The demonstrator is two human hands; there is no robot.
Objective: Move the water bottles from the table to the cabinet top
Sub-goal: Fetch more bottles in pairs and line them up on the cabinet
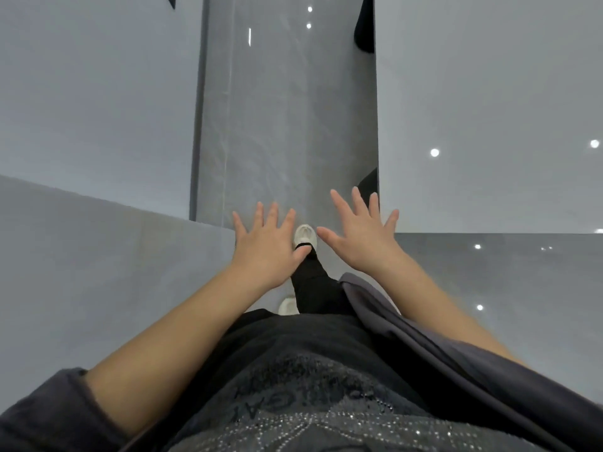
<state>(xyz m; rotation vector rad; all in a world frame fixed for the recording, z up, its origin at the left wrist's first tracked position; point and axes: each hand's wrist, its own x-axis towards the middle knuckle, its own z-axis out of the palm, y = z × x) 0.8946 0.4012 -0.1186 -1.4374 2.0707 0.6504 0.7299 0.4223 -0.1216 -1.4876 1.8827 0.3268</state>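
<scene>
My left hand (pixel 267 246) and my right hand (pixel 362 231) are stretched out in front of me, palms down, fingers spread, holding nothing. No water bottle, table top with bottles or cabinet top shows in the head view. Below the hands I see my own legs in black trousers and a white shoe (pixel 305 235) stepping forward on the floor.
A glossy grey floor strip (pixel 287 125) runs ahead between a grey surface (pixel 98 102) on the left and another grey surface (pixel 489 109) on the right. A lower grey ledge (pixel 98 256) lies at my left. Ceiling lights reflect in the floor at right.
</scene>
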